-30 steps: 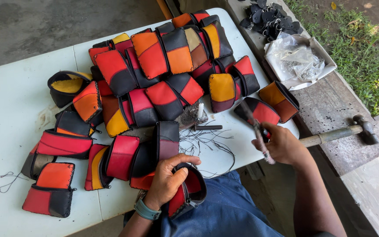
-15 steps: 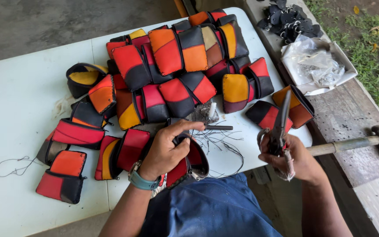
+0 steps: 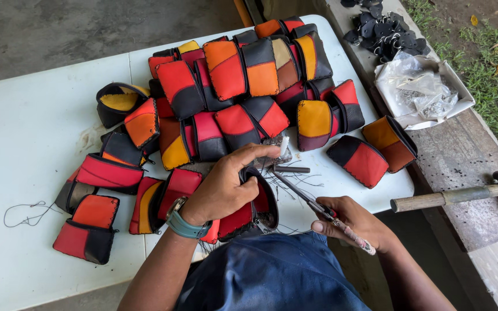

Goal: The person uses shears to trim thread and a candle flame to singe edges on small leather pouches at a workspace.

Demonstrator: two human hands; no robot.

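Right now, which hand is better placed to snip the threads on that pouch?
Probably the right hand: it holds the scissors, tips at the pouch, while the left hand grips the pouch.

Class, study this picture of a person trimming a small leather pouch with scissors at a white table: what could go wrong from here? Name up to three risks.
1. The scissors in the right hand point toward the left hand's fingers gripping the red-and-black leather pouch; a slip might nick them.
2. The blades could cut the pouch's seam instead of loose thread.
3. The wooden-handled hammer overhangs the bench edge and might get knocked off.
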